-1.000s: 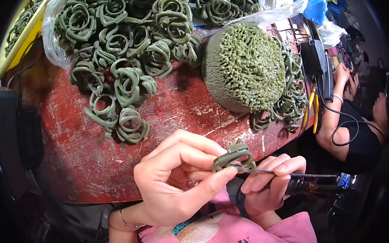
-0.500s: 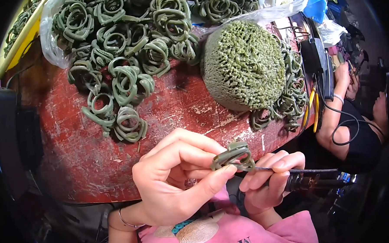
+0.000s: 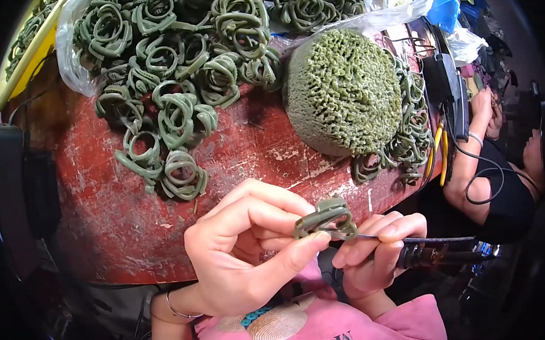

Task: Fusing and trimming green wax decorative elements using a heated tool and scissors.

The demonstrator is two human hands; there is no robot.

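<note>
My left hand [image 3: 251,250] pinches a small cluster of green, wax-like rings [image 3: 332,211] between thumb and fingers, above the table's near edge. From the right, my right hand [image 3: 379,250] grips a thin pen-like tool [image 3: 449,239] with a narrow metal tip. The tip reaches the lower right side of the ring cluster; whether it touches is hard to make out. Below the tool, a dark cylindrical part [image 3: 431,257] shows behind the fingers, and I cannot tell if it belongs to it.
Many similar green ring clusters [image 3: 179,116] pile up on the worn red table [image 3: 104,220]. A round, porous green block [image 3: 348,94] stands at right centre, with more rings [image 3: 413,127] beside it. Yellow-handled pliers [image 3: 444,153], cables and a black box [image 3: 440,77] lie right. Another person's arm [image 3: 467,161] shows there.
Both hands and the ring cluster are almost where they were. The view has shifted very slightly, and the right hand and tool have barely moved.
</note>
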